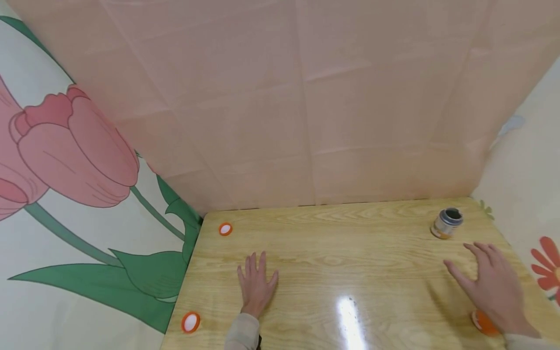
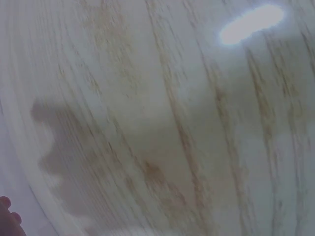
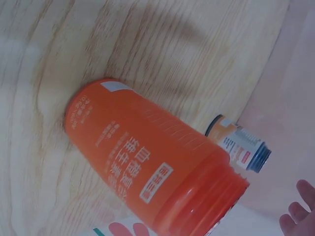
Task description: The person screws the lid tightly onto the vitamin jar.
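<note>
In the head view, the left hand [image 1: 255,287] lies over the table's left half with fingers spread, holding nothing; its fingertips [image 2: 11,212] show at the left wrist view's lower left corner. The right hand [image 1: 496,287] is at the right side, fingers apart and slightly bent, nothing between them. Partly hidden beneath it is an orange bottle [image 1: 484,323], which stands large and lidless in the right wrist view [image 3: 147,157]. Beyond that hand stands a smaller open jar [image 1: 446,223] with a dark blue rim, also behind the bottle in the right wrist view.
Two orange-rimmed white lids lie on the wooden table [image 1: 332,243]: one at the back left [image 1: 225,229], one at the front left [image 1: 190,322]. A pink sheet [image 1: 306,107] hangs behind the table, and flower-patterned walls [image 1: 74,228] flank it.
</note>
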The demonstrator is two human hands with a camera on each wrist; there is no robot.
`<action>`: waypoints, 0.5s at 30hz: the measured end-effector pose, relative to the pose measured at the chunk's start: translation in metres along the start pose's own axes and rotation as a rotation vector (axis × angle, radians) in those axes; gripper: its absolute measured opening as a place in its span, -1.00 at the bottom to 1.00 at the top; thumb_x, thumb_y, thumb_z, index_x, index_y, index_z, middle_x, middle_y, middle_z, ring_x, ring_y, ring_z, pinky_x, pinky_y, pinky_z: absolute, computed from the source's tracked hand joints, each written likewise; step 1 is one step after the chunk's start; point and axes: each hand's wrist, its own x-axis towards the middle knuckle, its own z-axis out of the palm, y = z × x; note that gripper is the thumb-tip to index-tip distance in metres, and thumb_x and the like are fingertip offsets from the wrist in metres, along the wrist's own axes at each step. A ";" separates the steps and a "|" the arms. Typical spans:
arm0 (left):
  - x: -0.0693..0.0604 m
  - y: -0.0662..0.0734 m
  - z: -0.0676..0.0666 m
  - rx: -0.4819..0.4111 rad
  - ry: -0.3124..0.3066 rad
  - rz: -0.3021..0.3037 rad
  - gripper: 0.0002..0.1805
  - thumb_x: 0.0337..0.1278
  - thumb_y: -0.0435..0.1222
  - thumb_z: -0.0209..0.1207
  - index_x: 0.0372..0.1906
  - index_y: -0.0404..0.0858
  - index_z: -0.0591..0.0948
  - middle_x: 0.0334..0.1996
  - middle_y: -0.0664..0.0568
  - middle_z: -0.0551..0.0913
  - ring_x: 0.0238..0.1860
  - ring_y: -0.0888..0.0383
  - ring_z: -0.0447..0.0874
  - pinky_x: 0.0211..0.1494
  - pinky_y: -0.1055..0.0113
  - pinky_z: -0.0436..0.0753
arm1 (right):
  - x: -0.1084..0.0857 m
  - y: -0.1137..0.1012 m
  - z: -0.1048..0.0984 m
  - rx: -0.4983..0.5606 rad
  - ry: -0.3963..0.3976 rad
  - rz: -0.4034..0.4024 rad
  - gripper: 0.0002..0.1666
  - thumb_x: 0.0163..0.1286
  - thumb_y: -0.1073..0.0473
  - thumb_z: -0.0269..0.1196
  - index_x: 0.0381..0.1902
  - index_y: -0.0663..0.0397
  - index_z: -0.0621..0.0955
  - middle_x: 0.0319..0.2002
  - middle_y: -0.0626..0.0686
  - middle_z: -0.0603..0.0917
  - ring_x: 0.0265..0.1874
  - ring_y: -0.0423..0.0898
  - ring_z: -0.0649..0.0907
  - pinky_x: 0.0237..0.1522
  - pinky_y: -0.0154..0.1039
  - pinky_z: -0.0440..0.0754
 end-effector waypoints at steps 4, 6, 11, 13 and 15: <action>-0.002 -0.003 0.001 -0.001 0.031 0.003 -0.25 0.17 0.10 0.20 0.43 -0.08 0.36 0.38 -0.22 0.39 0.43 -0.20 0.29 0.43 -0.32 0.16 | -0.003 0.000 -0.004 -0.015 -0.024 0.033 -0.10 0.27 -0.23 0.30 0.21 0.47 0.43 0.22 0.56 0.40 0.37 0.51 0.20 0.49 0.31 -0.04; -0.003 -0.005 0.002 0.013 0.054 0.012 -0.25 0.15 0.11 0.20 0.41 -0.09 0.38 0.36 -0.23 0.40 0.41 -0.21 0.32 0.41 -0.32 0.19 | -0.005 0.001 -0.005 -0.019 -0.039 0.048 -0.10 0.28 -0.24 0.29 0.21 0.48 0.43 0.21 0.56 0.40 0.36 0.52 0.21 0.48 0.32 -0.04; -0.007 -0.009 0.003 0.022 0.077 0.022 -0.25 0.12 0.09 0.23 0.39 -0.13 0.40 0.33 -0.24 0.42 0.37 -0.22 0.35 0.37 -0.34 0.23 | -0.011 0.005 -0.010 -0.014 -0.049 0.075 -0.11 0.28 -0.22 0.30 0.20 0.47 0.43 0.16 0.58 0.43 0.28 0.53 0.26 0.44 0.36 0.01; -0.008 -0.011 0.002 0.014 0.073 0.014 -0.24 0.12 0.08 0.24 0.40 -0.13 0.39 0.34 -0.25 0.42 0.37 -0.22 0.35 0.37 -0.35 0.23 | -0.013 0.007 -0.012 -0.016 -0.059 0.088 -0.11 0.28 -0.23 0.29 0.20 0.47 0.42 0.16 0.58 0.43 0.27 0.53 0.27 0.42 0.38 0.02; -0.009 -0.012 0.001 0.008 0.073 0.005 -0.24 0.12 0.08 0.25 0.40 -0.12 0.39 0.34 -0.25 0.42 0.38 -0.22 0.34 0.37 -0.35 0.23 | -0.015 0.008 -0.014 -0.018 -0.068 0.097 -0.12 0.28 -0.23 0.30 0.19 0.46 0.43 0.15 0.59 0.44 0.22 0.53 0.30 0.34 0.43 0.10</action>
